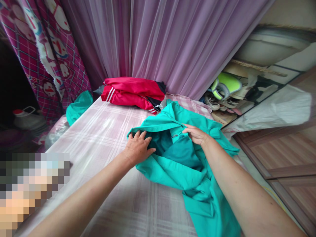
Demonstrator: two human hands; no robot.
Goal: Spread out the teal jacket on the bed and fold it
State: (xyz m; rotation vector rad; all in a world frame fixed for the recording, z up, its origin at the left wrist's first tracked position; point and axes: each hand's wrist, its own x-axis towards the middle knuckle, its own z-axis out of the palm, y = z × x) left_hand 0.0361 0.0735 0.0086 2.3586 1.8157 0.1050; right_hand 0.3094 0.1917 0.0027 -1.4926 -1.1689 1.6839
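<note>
A teal green garment (195, 171) lies crumpled on a pink checked bed sheet (103, 138), its near end trailing toward me. My left hand (137, 146) rests flat on the garment's left edge with fingers spread. My right hand (196, 134) pinches a fold of the garment near a small metal fastener (174, 135). A red jacket with white stripes (133, 92) lies folded at the far end of the bed.
A second teal cloth (79, 107) hangs over the bed's far left corner. Purple curtains (160, 42) close off the back. Shoes (223, 93) are piled at the right, beside a wooden floor (283, 154). A white jug (26, 120) stands at the left.
</note>
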